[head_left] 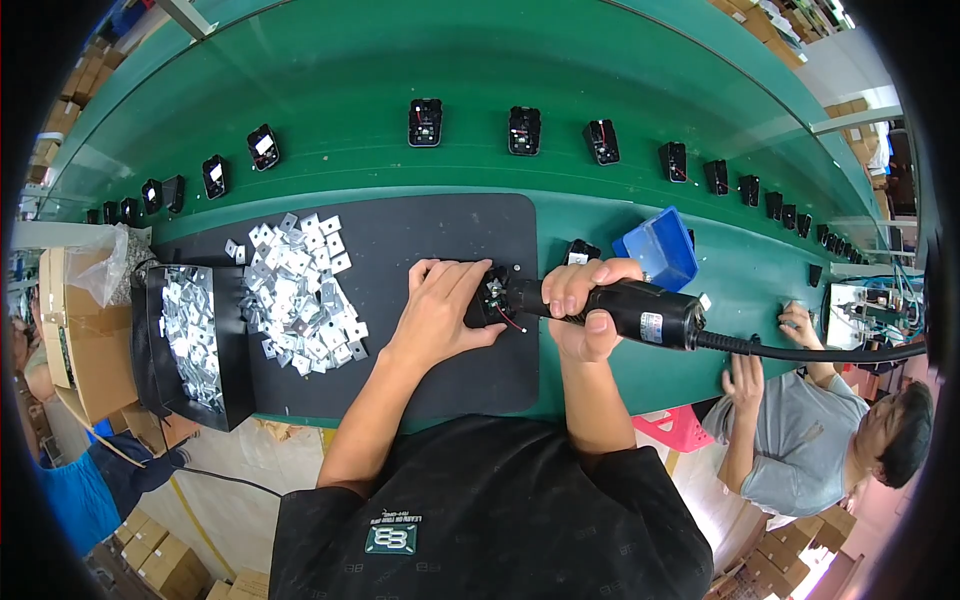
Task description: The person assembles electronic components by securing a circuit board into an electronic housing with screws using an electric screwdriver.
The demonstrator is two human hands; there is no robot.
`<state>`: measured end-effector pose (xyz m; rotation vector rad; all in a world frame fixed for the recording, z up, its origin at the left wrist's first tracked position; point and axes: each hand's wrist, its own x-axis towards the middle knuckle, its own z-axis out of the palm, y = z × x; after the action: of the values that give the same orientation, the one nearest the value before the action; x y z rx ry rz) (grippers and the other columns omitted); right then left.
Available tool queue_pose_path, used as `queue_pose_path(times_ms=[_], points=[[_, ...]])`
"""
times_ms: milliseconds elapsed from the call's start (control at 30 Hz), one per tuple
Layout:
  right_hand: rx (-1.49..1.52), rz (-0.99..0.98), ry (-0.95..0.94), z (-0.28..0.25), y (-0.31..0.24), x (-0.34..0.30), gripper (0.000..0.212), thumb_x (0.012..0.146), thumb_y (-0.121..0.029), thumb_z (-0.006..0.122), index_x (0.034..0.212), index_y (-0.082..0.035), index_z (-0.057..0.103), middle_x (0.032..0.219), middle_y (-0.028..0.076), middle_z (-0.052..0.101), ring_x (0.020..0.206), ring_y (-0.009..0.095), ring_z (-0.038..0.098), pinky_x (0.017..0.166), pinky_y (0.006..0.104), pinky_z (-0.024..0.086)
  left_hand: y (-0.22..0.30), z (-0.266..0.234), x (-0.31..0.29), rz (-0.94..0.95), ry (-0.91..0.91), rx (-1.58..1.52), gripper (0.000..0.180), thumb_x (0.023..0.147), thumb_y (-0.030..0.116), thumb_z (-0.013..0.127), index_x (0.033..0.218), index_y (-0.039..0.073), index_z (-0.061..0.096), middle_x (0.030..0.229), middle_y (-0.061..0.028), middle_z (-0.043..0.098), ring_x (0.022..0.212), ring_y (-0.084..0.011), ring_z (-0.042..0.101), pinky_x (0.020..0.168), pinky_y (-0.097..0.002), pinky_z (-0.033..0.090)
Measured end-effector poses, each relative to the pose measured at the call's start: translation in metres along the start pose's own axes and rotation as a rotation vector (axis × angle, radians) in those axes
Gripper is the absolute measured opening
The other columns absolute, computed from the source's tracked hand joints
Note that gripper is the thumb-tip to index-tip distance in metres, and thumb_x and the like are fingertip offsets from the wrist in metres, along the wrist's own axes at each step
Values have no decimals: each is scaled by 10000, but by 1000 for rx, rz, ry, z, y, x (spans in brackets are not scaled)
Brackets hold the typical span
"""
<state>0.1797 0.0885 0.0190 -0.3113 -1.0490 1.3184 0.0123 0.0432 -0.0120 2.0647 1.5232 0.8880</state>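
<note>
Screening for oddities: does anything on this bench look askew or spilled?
Mildly: the blue bin sits askew to the black mat, and metal plates lie heaped on the mat while similar ones fill the black box, perhaps deliberately. No clear damage shows.

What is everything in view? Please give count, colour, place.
Mat: one, black, centre
Surfaces: two, green, under and beyond mat
Box: one, black, mat's left end
Metal plates: many, silver, on mat, in box
Power tool: one, black, right of centre
Cable: one, black, toward right edge
Held housing: one, black, power tool's tip
Other housings: many, black, mostly beyond mat
Bin: one, blue, right of mat
Bag: one, clear, left
Machine: one, white, far right
Cartons: several, brown, near edges
Co-workers: two, grey and blue tops, right, left
Shirt: one, black, bottom
Left hand: one, bare, on held housing
Right hand: one, bare, around power tool
</note>
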Motion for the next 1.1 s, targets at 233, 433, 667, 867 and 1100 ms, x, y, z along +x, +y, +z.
queue_pose_path(times_ms=[233, 433, 667, 867, 1100], points=[[88, -11, 23, 4, 3, 2, 335, 767, -148, 725, 914, -51, 441, 641, 43, 506, 546, 139, 502, 555, 293, 447, -5, 6, 0, 36, 19, -9, 719, 501, 259, 802, 1132, 17, 556, 985, -83, 586, 939, -246, 535, 913, -399, 342], [89, 31, -10, 1, 6, 9, 287, 771, -90, 698, 885, -56, 437, 646, 46, 503, 549, 142, 496, 554, 298, 444, -8, 9, 3, 81, 56, 19, 720, 479, 266, 805, 1106, 4, 566, 939, -77, 582, 885, -244, 534, 890, -396, 363], [58, 10, -66, 2, 8, 9, 273, 771, -59, 681, 885, -55, 433, 652, 48, 507, 545, 133, 497, 544, 288, 448, -10, 12, 3, 129, 82, 33, 714, 471, 268, 808, 1084, -10, 570, 921, -77, 585, 858, -240, 536, 866, -390, 377], [28, -22, -71, 7, 13, 2, 281, 765, -35, 682, 899, -42, 435, 660, 55, 504, 553, 129, 510, 551, 276, 462, -9, 13, 1, 134, 104, 28, 712, 461, 254, 813, 1077, -8, 570, 914, -77, 587, 846, -242, 537, 860, -387, 382], [1, -4, -33, 8, 15, 3, 276, 763, -21, 671, 900, -42, 432, 685, 56, 507, 564, 129, 510, 556, 277, 467, -11, 14, 0, 127, 113, 36, 723, 451, 248, 815, 1085, 5, 567, 910, -73, 587, 837, -242, 536, 854, -388, 381]])
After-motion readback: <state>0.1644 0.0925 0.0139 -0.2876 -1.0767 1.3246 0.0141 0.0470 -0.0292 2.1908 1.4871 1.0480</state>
